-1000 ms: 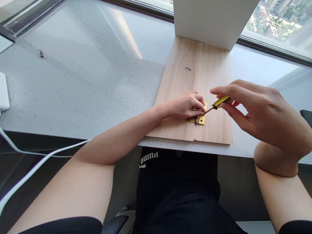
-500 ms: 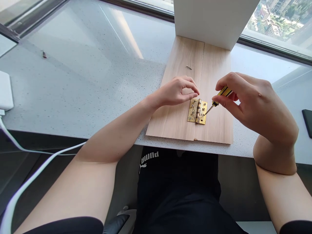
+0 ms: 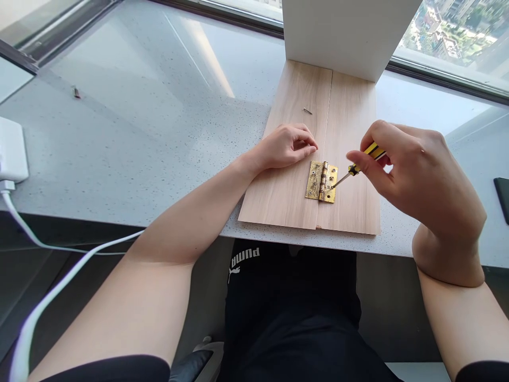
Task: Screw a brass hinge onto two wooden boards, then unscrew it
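Note:
In the head view my right hand (image 3: 417,164) grips a screwdriver (image 3: 374,152) with a yellow and black handle. Its thin metal shaft slants down to the left, and the tip meets the right leaf of a brass hinge (image 3: 314,183), at one of the screw positions. The hinge lies unfolded over the seam between two light wood boards (image 3: 278,199). My left hand (image 3: 284,146) rests on the left board just above the hinge, not touching it. Its fingers are loosely curled in towards the thumb, and nothing shows between them.
A loose screw (image 3: 307,111) lies on the left board, farther back. Behind the boards stands a white panel (image 3: 330,37). On the speckled counter (image 3: 159,122) are a white charger (image 3: 11,151) with its cable, a small reddish object (image 3: 76,93) and a dark flat object (image 3: 501,199).
My left hand has drawn back slightly to the left, away from the hinge, its fingers curling more. The screwdriver's handle has shifted slightly right in my right hand, while its tip stays at the hinge.

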`<act>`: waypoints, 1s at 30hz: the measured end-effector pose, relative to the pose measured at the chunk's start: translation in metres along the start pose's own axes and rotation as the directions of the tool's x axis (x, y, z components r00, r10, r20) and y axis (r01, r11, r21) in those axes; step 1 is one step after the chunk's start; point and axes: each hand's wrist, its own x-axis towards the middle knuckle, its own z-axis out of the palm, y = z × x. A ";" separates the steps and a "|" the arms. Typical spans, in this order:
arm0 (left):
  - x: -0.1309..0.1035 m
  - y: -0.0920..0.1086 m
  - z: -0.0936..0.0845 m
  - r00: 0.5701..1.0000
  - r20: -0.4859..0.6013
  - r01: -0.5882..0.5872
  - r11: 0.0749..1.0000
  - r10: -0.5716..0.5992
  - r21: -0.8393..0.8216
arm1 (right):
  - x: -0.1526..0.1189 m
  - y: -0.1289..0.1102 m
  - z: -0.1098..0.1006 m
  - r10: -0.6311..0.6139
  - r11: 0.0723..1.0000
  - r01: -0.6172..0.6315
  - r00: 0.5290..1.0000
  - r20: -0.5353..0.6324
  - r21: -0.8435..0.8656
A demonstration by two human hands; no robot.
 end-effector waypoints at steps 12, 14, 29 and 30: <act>-0.001 0.002 0.002 1.000 -0.011 0.005 1.000 -0.004 0.030 | 0.000 0.001 0.008 -0.096 0.995 0.098 0.991 -0.098 0.011; 0.000 0.001 0.002 1.000 -0.003 0.006 1.000 -0.006 0.026 | 0.000 0.002 0.009 -0.083 0.997 0.083 0.993 -0.090 -0.004; 0.001 -0.001 0.004 1.000 -0.001 -0.005 0.999 0.005 0.052 | 0.001 0.008 0.010 -0.129 0.988 0.138 0.982 -0.142 0.061; 0.001 -0.001 0.004 1.000 0.000 -0.006 0.999 0.006 0.050 | 0.002 0.007 0.012 -0.119 0.990 0.128 0.982 -0.146 0.055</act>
